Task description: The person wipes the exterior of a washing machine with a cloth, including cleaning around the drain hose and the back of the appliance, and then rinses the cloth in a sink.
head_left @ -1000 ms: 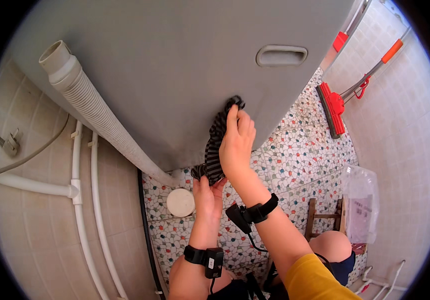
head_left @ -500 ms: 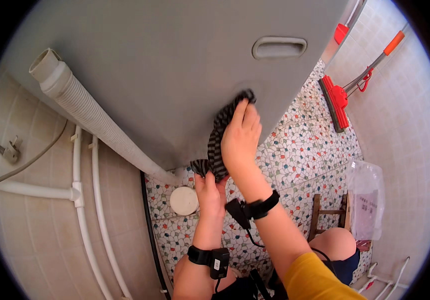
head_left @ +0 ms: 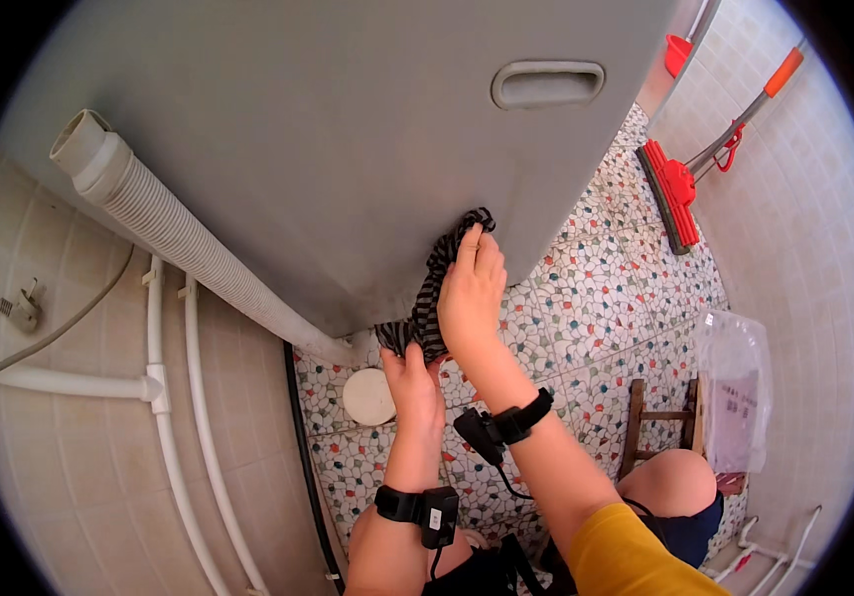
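A black-and-grey striped cloth [head_left: 431, 290] lies bunched against the lower part of a large grey panel [head_left: 348, 149]. My right hand [head_left: 473, 298] presses the cloth's upper end to that panel, fingers bent over it. Below, my left hand [head_left: 415, 389] grips the cloth's lower end between thumb and fingers, close to the panel's bottom edge. Some of the left fingers are hidden behind the cloth. A recessed handle [head_left: 548, 85] is set in the panel above my right hand.
A ribbed white hose [head_left: 184, 228] leans along the panel at left, near a round white cover [head_left: 368, 397] on the patterned floor. White pipes [head_left: 156, 338] and a plug [head_left: 24, 306] are by the left wall. At right are a red mop [head_left: 673, 194], a wooden stool [head_left: 636, 422] and a clear plastic bag [head_left: 732, 392].
My right hand has slid down the panel and slightly left, taking the cloth's upper end with it. My left hand stays at nearly the same place, holding the lower end.
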Tool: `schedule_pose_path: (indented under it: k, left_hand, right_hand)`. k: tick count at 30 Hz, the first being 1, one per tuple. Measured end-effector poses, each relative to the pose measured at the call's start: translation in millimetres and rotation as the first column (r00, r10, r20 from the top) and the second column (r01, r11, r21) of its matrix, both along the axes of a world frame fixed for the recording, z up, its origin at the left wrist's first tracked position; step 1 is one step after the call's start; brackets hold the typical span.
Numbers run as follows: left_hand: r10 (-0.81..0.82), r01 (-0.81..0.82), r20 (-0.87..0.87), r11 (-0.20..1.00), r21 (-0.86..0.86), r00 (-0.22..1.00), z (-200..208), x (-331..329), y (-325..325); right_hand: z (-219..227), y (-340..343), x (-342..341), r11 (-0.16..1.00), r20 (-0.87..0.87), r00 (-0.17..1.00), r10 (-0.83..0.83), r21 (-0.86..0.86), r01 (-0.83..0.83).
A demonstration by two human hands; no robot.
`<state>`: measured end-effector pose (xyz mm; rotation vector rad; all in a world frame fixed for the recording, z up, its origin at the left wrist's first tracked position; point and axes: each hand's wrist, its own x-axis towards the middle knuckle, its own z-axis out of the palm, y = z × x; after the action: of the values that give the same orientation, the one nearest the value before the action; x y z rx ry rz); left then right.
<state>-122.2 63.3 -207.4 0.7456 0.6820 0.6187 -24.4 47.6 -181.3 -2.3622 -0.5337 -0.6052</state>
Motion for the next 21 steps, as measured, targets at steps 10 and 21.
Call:
schedule_pose_path:
  k: [10, 21]
  left_hand:
    - [0.014, -0.014, -0.014, 1.000, 0.020, 1.000, -8.7, 3.9, -0.9]
    - [0.004, -0.005, 0.031, 0.999, 0.032, 1.000, -13.8, 12.3, -5.8]
  right_hand:
    - [-4.6, -5.7, -0.4, 0.995, 0.038, 0.997, 0.066, -0.082, -0.062]
    - [-2.5, -13.0, 7.4, 0.993, 0.056, 0.995, 0.081, -0.093, -0.076]
